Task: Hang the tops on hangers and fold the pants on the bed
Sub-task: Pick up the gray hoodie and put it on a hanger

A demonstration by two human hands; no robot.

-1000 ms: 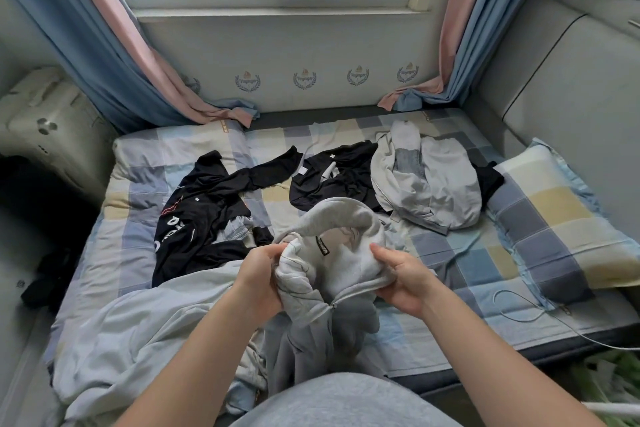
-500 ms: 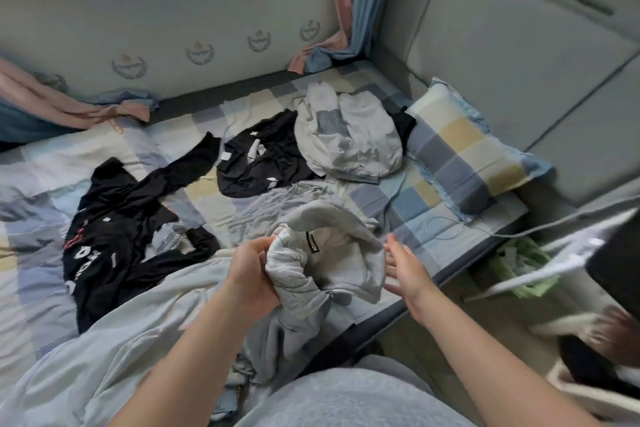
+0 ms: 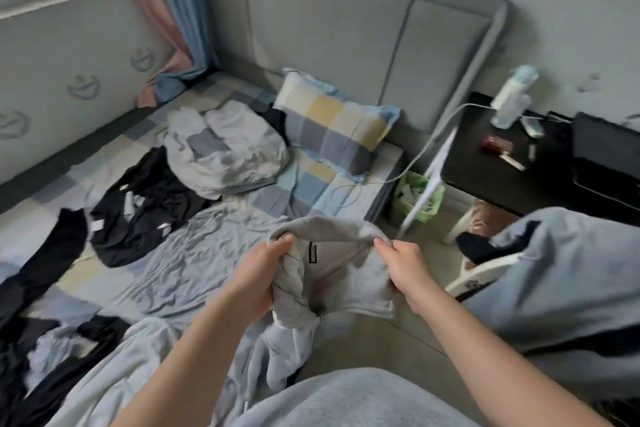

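- Grey hoodie (image 3: 341, 274): thick matt fleece cloth, ribbed hem.
- Bed sheet (image 3: 194, 253): thin checked cloth, creased.
- Pillow (image 3: 332, 125): same checked cloth.
- Headboard (image 3: 329, 28): padded grey, smooth, matt.
- Bedside table (image 3: 502, 163): dark, slightly glossy.
- Green basket (image 3: 420, 198): plastic.

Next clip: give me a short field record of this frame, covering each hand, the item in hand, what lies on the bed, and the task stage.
left hand: grips the grey hooded top at one side of its neck opening
right hand: pinches the opposite side of the opening
item state: held up, no hanger visible in it
on bed: black garments, light grey garment, checked pillow
beside bed: green bin, dark nightstand
task stage: top not yet hung
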